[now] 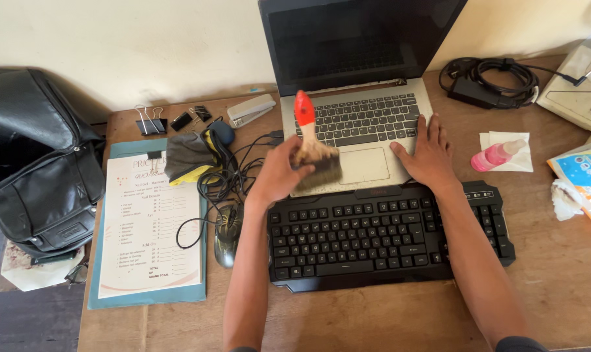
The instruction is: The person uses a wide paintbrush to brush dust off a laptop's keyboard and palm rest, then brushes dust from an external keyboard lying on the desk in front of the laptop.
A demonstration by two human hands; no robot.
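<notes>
My left hand (279,173) grips a paintbrush (312,143) with a red-tipped wooden handle; its dark bristles rest on the left palm rest of a silver laptop (374,163). The brush looks blurred. My right hand (428,153) lies flat, fingers spread, on the laptop's right palm rest beside the touchpad. The laptop's screen (357,39) is dark and stands open. A black external keyboard (387,234) sits directly in front of the laptop, under my forearms.
A black mouse (226,238) and tangled cables lie left of the keyboard. Further left are a clipboard with a printed sheet (149,228), a grey cloth, a stapler (251,109) and binder clips. A black bag (38,163) hangs off the left edge. Right: pink spray bottle (498,155), charger (488,81).
</notes>
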